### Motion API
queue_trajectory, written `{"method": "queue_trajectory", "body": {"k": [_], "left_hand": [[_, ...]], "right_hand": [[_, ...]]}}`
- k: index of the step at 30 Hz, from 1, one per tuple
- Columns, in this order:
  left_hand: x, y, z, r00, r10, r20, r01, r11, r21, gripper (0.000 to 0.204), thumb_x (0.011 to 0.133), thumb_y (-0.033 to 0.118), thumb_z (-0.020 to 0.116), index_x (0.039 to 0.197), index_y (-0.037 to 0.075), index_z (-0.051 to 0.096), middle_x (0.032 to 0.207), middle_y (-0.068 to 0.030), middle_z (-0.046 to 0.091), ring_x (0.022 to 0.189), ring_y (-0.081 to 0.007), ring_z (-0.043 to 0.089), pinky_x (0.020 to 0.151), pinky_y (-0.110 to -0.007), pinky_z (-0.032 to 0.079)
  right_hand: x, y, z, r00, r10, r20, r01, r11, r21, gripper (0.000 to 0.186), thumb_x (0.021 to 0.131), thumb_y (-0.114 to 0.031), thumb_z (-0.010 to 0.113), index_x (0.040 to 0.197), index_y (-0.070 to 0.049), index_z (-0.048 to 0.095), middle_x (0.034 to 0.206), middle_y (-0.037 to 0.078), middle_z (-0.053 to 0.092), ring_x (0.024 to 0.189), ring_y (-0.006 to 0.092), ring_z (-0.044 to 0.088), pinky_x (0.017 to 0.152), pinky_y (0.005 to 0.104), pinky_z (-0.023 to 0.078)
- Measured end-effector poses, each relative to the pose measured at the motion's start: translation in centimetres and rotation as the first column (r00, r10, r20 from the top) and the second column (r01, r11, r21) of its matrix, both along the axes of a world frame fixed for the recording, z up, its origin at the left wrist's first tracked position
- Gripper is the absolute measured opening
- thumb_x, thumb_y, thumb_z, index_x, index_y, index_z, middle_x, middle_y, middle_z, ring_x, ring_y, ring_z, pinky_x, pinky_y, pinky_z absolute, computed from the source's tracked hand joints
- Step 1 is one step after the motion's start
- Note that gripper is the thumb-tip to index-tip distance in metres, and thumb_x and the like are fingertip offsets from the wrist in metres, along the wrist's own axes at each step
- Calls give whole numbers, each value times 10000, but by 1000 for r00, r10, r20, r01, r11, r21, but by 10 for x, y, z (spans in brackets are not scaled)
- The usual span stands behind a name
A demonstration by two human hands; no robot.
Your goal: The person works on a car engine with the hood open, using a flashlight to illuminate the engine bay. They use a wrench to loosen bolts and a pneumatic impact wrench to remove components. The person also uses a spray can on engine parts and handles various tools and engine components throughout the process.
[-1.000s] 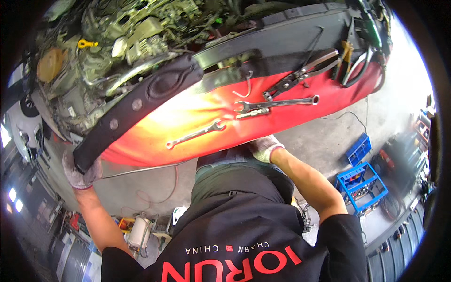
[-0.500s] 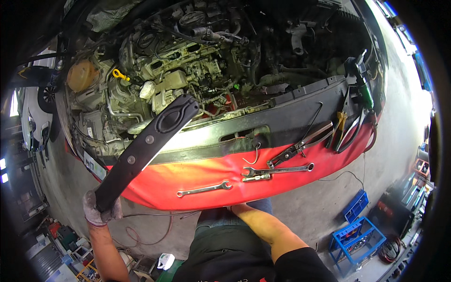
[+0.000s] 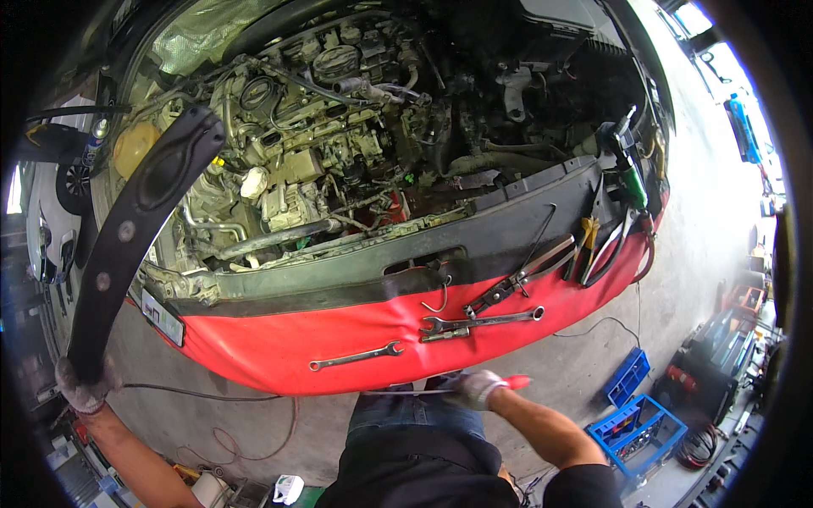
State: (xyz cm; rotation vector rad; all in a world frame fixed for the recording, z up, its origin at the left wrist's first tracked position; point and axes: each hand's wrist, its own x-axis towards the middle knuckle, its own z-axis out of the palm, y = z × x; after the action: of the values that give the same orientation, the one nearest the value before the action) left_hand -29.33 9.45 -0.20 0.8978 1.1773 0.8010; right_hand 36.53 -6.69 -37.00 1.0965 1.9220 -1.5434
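Observation:
In a light glove, my left hand (image 3: pixel 87 385) is closed round the lower end of a long black work light (image 3: pixel 127 245), raised at the far left with two round metal discs facing me. My right hand (image 3: pixel 479 389), also gloved, grips a long screwdriver (image 3: pixel 516 383) low in front of me. Its red handle end sticks out to the right and its thin shank points left. Beyond both hands lies the open engine bay (image 3: pixel 322 161), its front edge draped with a red cover (image 3: pixel 254 347). A small combination wrench (image 3: pixel 356 356) rests on that cover.
A larger wrench (image 3: pixel 484 320) lies on the cover beside a socket piece (image 3: pixel 445 335) and a bent hook (image 3: pixel 439 296). Pliers (image 3: pixel 586 241) and a green-bodied tool (image 3: pixel 632 182) are at the right. A blue crate (image 3: pixel 639 436) stands on the floor; a hose (image 3: pixel 292 423) trails there.
My left hand has swung the work light left and nearer, away from the bay's middle. My right hand, hidden before, has come out to the right with the screwdriver. The view has shifted slightly.

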Motion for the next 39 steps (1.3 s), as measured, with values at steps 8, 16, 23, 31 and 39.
{"method": "queue_trajectory", "body": {"k": [8,16,23,31,39], "left_hand": [[160,102,-76,911,-172,-376,132,983,-130,684,889,352,603,1459,11,439,927,-64,712,555,-65,542,434,-219,399],[217,167,-146,498,-228,-837,334,941,-58,482,875,230,666,1329,78,612,972,-65,706,796,-144,623,767,-289,516],[262,212,-186,630,-332,-702,340,931,-134,447,929,264,647,1336,87,599,1014,-107,718,877,-168,653,807,-307,521],[286,244,-234,520,-381,-765,481,870,-107,483,907,259,658,1341,61,587,1029,-134,713,933,-186,663,889,-314,505],[342,261,-274,458,-521,-720,530,810,-249,584,887,428,652,1372,114,568,1239,-211,652,1150,-347,634,994,-409,483]], "right_hand": [[136,7,259,868,-431,248,477,863,-166,513,1002,-527,470,1061,-77,709,913,163,720,859,320,696,781,426,526],[10,207,311,257,-965,54,676,140,-724,327,921,-136,616,1191,40,563,845,106,655,714,171,652,663,316,561],[-28,256,251,64,-996,56,648,-1,-761,185,925,-186,614,998,-16,618,896,117,640,706,195,618,637,329,546],[-86,307,182,-120,-993,22,687,-99,-720,129,929,-145,585,1004,-43,605,895,153,628,794,281,647,715,379,537],[-136,340,162,-7,-1000,-12,854,0,-521,368,936,-308,583,1126,6,609,954,152,636,871,232,595,822,358,478]]}}
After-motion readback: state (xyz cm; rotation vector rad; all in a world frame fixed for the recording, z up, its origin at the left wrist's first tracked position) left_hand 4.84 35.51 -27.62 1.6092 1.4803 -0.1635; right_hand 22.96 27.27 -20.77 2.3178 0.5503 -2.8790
